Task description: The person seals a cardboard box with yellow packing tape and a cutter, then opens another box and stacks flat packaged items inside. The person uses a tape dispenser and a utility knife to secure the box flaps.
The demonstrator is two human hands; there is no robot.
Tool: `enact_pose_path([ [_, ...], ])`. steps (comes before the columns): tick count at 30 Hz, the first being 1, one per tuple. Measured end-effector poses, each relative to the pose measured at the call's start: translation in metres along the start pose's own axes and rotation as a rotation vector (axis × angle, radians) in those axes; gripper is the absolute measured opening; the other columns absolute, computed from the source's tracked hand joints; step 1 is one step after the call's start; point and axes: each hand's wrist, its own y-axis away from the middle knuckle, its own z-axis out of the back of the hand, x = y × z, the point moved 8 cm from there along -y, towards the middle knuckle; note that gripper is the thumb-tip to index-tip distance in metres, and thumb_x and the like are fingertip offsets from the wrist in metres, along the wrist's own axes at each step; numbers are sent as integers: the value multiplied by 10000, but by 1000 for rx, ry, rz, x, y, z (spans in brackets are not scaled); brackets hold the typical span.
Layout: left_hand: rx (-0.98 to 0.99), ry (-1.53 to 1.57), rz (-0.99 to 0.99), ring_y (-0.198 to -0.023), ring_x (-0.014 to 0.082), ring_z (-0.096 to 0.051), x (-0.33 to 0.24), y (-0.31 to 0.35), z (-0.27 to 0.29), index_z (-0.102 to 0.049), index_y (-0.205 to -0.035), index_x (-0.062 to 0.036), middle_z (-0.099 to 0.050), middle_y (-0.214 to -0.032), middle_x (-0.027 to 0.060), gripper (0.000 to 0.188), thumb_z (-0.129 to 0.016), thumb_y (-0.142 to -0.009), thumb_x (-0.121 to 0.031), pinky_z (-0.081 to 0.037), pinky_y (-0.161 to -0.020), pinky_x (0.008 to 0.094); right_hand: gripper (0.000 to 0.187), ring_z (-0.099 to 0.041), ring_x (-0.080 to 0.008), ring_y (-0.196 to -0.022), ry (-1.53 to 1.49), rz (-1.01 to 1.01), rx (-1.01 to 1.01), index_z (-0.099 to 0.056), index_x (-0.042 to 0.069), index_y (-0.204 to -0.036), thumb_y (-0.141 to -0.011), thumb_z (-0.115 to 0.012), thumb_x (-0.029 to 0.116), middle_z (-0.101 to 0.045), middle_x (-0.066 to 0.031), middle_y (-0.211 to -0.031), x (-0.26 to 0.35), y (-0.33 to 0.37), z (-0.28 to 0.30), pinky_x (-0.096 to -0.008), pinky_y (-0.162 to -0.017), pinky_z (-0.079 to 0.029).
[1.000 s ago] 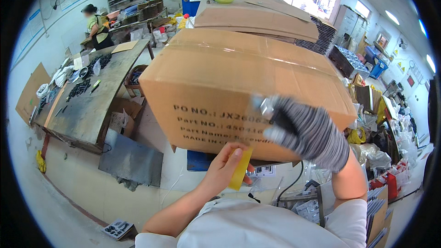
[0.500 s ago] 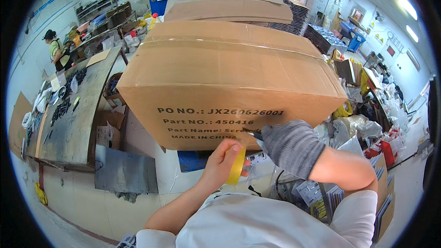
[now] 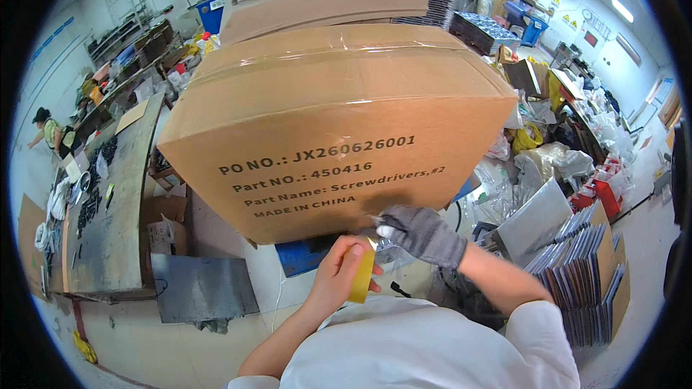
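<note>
A large brown cardboard carton (image 3: 339,119), taped along its top seam and printed in black on its front, stands before me. Below its front face my left hand (image 3: 336,274) is closed around a yellow roll of tape (image 3: 361,275), seen nearly edge-on. Just to the right, my right hand (image 3: 422,234), in a grey knitted glove, is closed on a slim tool with a pale part (image 3: 386,231). Its kind is not clear. The tool's end is close to the carton's lower front and the upper end of the tape.
A workbench (image 3: 126,209) with black parts stands at left, a metal sheet (image 3: 202,288) beside it. Blue bin (image 3: 306,256) lies under the carton. Stacked panels (image 3: 577,281) and plastic bags (image 3: 559,158) fill the right. A person (image 3: 54,133) stands far left.
My right hand has moved down and left, off the carton's printed face and closer to my left hand. The view has shifted, and the left hand still holds the tape.
</note>
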Motion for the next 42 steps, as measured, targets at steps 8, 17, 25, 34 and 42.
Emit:
enact_pose_path([
  [8,273,-158,116,-841,200,-629,20,-20,-44,-459,-1111,-47,-527,-1021,113,237,-397,-1029,-261,-577,-649,362,233,-622,-177,-884,-4,-165,-173,-584,24,-1079,-879,-650,122,-620,-81,-929,4,56,23,-296,-785,-501],
  [17,630,-389,153,-714,193,-641,34,-58,-128,-476,-1105,-37,-599,-869,118,244,-420,-1020,-259,-550,-611,333,429,-622,-293,-967,-30,-403,-640,-550,5,-1158,-856,-690,275,-606,-149,-1073,2,162,89,-359,-860,-500],
  [25,1099,-454,185,-732,236,-669,113,-42,-219,-425,-1231,5,-649,-892,152,334,-497,-980,-203,-556,-659,356,407,-623,-327,-984,314,-677,-822,-485,51,-1265,-892,-597,172,-608,-156,-1121,32,273,86,-374,-816,-518],
  [34,1555,-283,108,-645,182,-625,129,62,-314,-341,-1391,-136,-628,-882,92,485,-546,-970,-264,-485,-535,258,265,-565,-366,-917,402,-1141,-1038,-549,43,-1099,-874,-569,180,-550,-158,-963,105,380,45,-423,-805,-479],
  [42,1937,-500,-95,-921,288,-620,74,119,-329,-268,-1480,-87,-628,-1108,200,625,-549,-927,-168,-487,-795,331,291,-534,-372,-942,340,-1244,-1207,-552,7,-1054,-943,-536,275,-529,-195,-957,153,397,24,-427,-839,-451],
])
